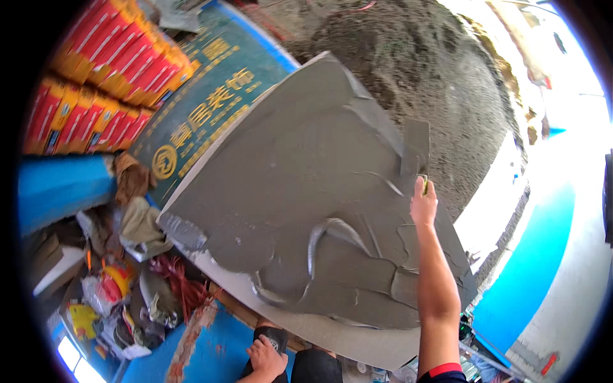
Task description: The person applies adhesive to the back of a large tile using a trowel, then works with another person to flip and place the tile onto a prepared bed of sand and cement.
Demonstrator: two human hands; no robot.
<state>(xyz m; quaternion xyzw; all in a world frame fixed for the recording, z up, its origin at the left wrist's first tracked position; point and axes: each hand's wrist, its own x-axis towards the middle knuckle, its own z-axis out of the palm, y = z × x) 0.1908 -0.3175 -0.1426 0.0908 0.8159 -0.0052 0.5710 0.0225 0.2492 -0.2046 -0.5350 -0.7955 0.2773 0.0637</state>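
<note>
My right hand [423, 201] is closed on the handle of a flat rectangular steel trowel [415, 143], whose blade is at the right edge of a large pale slab or tile [345, 351] coated with grey wet mortar [287, 179]. The mortar has ridges and curled streaks, mostly in its lower half. At the bottom, my left hand [268, 360] rests on my black-clad knee, fingers slightly bent and apart.
Orange-and-red packages [115, 45] are stacked upper left beside a green printed board [204, 108]. A sand heap [434, 76] lies behind the slab. Rags and bags [140, 230] pile at left. Blue and white surfaces [530, 255] stand at right.
</note>
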